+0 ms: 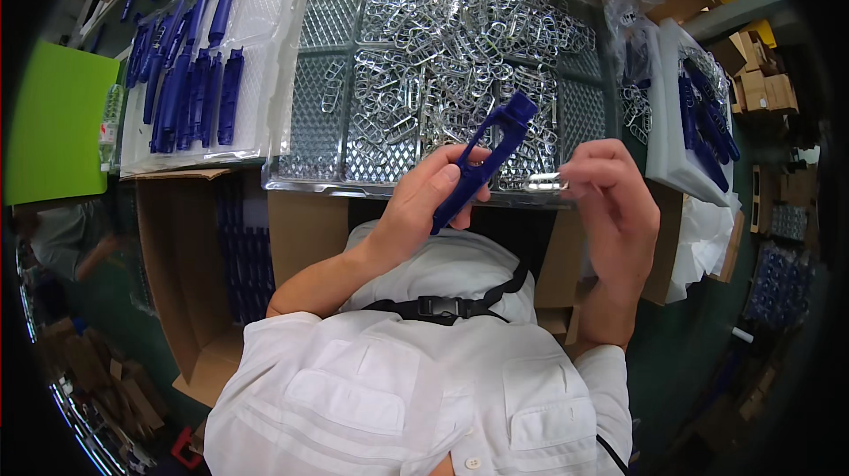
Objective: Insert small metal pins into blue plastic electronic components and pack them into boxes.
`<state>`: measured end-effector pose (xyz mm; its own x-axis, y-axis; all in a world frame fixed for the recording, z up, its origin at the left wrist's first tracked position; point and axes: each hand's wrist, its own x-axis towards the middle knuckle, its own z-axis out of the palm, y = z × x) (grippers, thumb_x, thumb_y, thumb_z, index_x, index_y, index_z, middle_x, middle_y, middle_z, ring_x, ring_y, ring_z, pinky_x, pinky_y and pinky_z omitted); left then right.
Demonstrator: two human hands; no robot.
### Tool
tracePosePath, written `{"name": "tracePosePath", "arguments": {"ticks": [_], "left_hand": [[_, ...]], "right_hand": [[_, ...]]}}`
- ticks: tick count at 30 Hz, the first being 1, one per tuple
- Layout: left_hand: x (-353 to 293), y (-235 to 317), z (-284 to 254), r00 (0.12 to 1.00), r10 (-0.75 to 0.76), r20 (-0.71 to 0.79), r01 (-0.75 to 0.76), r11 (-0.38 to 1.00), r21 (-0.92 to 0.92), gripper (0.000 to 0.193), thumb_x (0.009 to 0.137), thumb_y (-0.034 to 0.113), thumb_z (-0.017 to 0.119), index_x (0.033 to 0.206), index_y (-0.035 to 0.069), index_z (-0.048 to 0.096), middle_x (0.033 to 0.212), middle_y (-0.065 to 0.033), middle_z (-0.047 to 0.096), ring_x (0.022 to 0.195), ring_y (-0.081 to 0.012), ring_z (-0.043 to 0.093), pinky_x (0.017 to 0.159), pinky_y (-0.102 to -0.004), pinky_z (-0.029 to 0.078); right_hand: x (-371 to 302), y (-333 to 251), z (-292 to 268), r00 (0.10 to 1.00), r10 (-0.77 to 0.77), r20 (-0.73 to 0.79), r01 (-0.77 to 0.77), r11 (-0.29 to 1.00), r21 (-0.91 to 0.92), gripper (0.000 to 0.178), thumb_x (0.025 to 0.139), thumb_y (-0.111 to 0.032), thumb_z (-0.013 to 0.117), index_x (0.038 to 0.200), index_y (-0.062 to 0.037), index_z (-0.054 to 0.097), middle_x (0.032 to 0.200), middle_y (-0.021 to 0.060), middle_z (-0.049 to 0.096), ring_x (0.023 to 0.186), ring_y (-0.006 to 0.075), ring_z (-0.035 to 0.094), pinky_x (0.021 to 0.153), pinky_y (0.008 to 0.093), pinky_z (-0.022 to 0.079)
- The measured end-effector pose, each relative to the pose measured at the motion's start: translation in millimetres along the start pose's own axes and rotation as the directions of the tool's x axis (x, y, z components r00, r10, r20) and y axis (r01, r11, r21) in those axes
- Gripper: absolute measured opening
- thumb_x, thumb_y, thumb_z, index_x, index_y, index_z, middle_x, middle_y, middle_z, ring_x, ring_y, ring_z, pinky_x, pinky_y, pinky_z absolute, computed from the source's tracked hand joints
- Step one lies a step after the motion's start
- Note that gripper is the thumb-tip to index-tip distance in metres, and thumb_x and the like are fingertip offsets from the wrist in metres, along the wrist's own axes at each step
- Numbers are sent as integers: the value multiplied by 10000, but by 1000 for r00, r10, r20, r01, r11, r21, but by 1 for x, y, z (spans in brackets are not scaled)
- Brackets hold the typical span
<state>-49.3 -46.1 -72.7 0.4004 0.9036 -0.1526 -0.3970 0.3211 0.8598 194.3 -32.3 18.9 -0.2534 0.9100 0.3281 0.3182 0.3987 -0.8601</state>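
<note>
The clear grid tray (336, 104) spans the work surface ahead of the person and serves as the reference point. It holds a dense heap of metal clips (460, 42), piled mostly across its middle and right compartments.

To the left of the grid tray, touching its edge, lies a white tray (265, 34) carrying a row of finished blue handles (190, 91), laid side by side. Below that white tray, and below the left corner of the grid tray, stands an open cardboard box (177, 299) with more blue parts stacked inside. To the right of the grid tray sits a white foam pad (668, 166) bearing several further blue pieces (707, 118).

Over the near edge of the grid tray, the left hand (424, 202) is closed around the lower half of a blue plastic handle (482, 162), which tilts up and to the right. Just beside it, the right hand (610, 197) pinches a single metal clip (546, 182) between thumb and fingertips; the clip lies level, close to the handle's shaft but apart from it.
</note>
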Motion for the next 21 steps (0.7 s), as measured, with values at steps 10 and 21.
{"name": "tracePosePath", "arguments": {"ticks": [10,21], "left_hand": [[-6,-5,12,998,32,54,-36,996,82,423,1126,256,427,1438,0,557,1057,-76,713,779,-97,586,724,-263,506],[-8,-11,13,998,49,41,-54,988,141,399,1121,225,445,1417,-9,574,957,-77,728,702,-96,598,637,-262,513]], "right_hand": [[18,-27,29,992,-79,94,115,861,-495,203,798,101,778,969,5,726,1057,143,697,910,298,697,751,364,569],[18,-10,36,988,-121,97,154,833,-532,136,825,18,783,927,4,694,1367,234,630,1189,416,652,917,459,566]]}}
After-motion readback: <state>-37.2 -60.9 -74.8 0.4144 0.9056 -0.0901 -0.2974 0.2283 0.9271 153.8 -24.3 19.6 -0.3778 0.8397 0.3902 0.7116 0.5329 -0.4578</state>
